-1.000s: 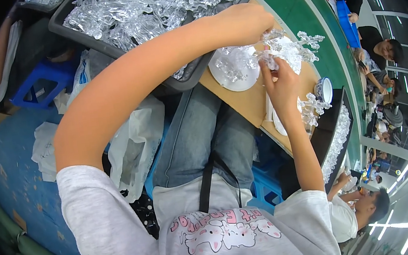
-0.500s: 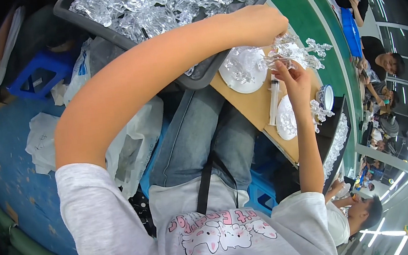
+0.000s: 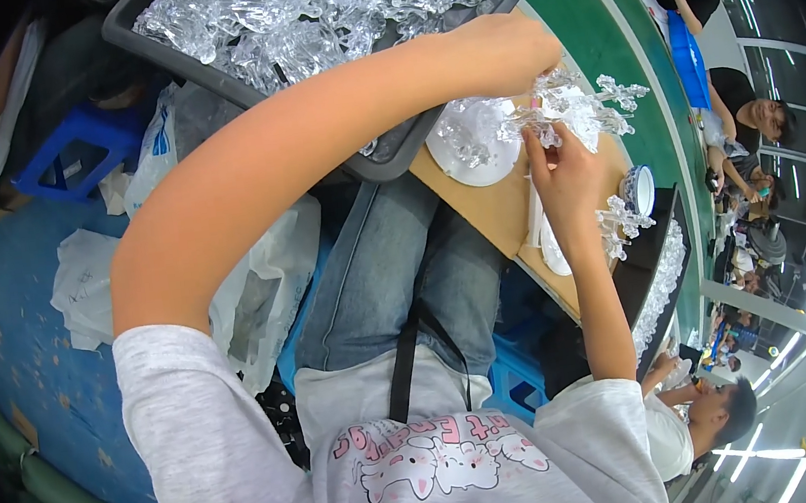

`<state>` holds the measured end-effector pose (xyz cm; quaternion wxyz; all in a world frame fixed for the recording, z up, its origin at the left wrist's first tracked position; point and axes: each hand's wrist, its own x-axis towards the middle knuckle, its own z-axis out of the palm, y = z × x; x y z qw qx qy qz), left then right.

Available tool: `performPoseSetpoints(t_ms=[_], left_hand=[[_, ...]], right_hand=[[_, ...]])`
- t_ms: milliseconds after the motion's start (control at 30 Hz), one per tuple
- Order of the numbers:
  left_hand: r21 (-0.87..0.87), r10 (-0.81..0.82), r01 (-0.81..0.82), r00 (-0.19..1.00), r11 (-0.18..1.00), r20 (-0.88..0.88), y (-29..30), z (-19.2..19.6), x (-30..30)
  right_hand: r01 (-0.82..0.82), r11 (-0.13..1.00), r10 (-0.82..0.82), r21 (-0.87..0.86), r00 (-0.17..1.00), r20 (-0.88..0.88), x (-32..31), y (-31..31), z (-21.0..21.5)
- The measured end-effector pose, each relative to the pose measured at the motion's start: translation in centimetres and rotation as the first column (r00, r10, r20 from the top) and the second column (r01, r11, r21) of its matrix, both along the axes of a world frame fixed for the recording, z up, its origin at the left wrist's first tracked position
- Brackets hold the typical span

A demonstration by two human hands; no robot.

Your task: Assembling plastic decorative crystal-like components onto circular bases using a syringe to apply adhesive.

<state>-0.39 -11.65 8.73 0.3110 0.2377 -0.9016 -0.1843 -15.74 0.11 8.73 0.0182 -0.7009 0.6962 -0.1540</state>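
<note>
A clear plastic branched piece [image 3: 616, 93], like a flower spray, is held above the table between my two hands. My left hand [image 3: 508, 53] reaches across from the left, its fingers curled at the piece's upper side; the back of the hand hides most fingertips. My right hand [image 3: 569, 178] pinches from below, thumb and finger at the stems. Under and beside them sits a white plate [image 3: 492, 174] with small clear parts. A second white plate [image 3: 553, 256] and a syringe-like tube [image 3: 535, 222] are partly covered by my right hand and forearm.
A dark tray [image 3: 395, 165] heaped with clear plastic pieces [image 3: 317, 23] stands at the far left. Right of my right hand are another clear branched piece [image 3: 625, 224] and a blue-and-white bowl [image 3: 641, 191]. A black bin [image 3: 638, 286] holds more clear parts. Other people sit farther right.
My right hand has turned and shifted slightly left, now covering more of the tube and second plate. My left hand and the clear piece have moved a little left.
</note>
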Motion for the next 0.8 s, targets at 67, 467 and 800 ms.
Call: performPoseSetpoints(t_ms=[67,467,800], left_hand=[[0.005,-0.011,0.011,1.0,1.0,0.005,-0.1,0.1,0.1],[0.037,0.005,-0.007,0.997,0.999,0.071,-0.1,0.4,0.2],[0.051,0.012,-0.016,0.997,0.999,0.075,0.3,0.8,0.3]], right_hand=[[0.044,0.998,-0.049,0.05,0.994,0.102,-0.9,-0.4,0.0],[0.084,0.98,-0.124,0.178,0.966,0.226,-2.0,-0.9,0.3],[-0.069,0.989,0.08,-0.134,0.993,0.082,-0.4,-0.7,-0.5]])
